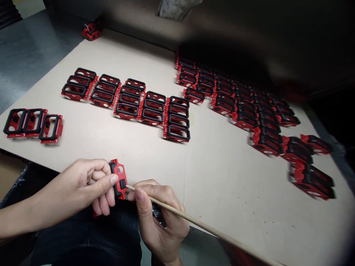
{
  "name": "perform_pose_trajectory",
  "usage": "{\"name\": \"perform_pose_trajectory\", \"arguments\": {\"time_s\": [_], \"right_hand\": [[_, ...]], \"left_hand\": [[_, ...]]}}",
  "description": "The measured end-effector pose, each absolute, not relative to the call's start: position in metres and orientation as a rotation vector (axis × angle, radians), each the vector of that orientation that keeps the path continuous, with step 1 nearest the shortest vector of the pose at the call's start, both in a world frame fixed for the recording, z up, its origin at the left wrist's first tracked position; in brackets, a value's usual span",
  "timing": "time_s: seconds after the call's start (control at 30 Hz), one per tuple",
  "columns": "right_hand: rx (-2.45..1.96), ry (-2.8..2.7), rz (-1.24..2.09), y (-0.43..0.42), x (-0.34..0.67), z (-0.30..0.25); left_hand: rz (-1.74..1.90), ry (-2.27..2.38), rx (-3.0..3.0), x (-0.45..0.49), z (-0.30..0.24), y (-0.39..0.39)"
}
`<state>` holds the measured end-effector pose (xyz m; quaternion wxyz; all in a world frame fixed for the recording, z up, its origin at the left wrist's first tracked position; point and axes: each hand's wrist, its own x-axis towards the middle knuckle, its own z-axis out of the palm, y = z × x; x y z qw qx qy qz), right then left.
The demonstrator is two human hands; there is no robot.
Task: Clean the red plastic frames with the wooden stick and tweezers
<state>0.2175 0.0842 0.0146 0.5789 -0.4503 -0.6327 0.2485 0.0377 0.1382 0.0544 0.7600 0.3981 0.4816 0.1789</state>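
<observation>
My left hand (pixel 94 184) is closed around a red plastic frame (pixel 119 173) with a black rim, holding it above my lap at the table's near edge. A round hole and a small black insert (pixel 122 184) show on the frame's red face. In my right hand (pixel 163 214) a thin wooden stick (pixel 194 220) is pinched between thumb and fingers. Its pointed tip meets the red frame beside the black insert; whether it presses in, I cannot tell. The long end of the stick runs off toward the lower right.
Several similar red-and-black frames (pixel 177 133) stand in rows on the cardboard-covered table (pixel 155 155). Three more frames (pixel 33 123) lie at the left, and many blurred ones (pixel 266 142) at the right. A red item (pixel 92 30) sits at the far left corner.
</observation>
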Motion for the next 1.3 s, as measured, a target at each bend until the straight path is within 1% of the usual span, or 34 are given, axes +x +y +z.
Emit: {"name": "perform_pose_trajectory", "arguments": {"time_s": [0.3, 0.6, 0.9, 1.3], "right_hand": [[-1.058, -1.467, 0.641, 0.0831, 0.2193, 0.0178], [-1.036, -1.496, 0.566, 0.0841, 0.2185, 0.0126], [-1.044, -1.486, 0.623, 0.0819, 0.2190, 0.0147], [-1.030, -1.464, 0.598, 0.0859, 0.2185, 0.0123]], "left_hand": [[0.391, 1.039, 0.851, 0.0354, 0.0553, 0.1375], [0.379, 1.033, 0.900, 0.0350, 0.0513, 0.1369], [0.373, 1.026, 0.899, 0.0333, 0.0520, 0.1367], [0.359, 1.039, 0.926, 0.0337, 0.0521, 0.1363]]}}
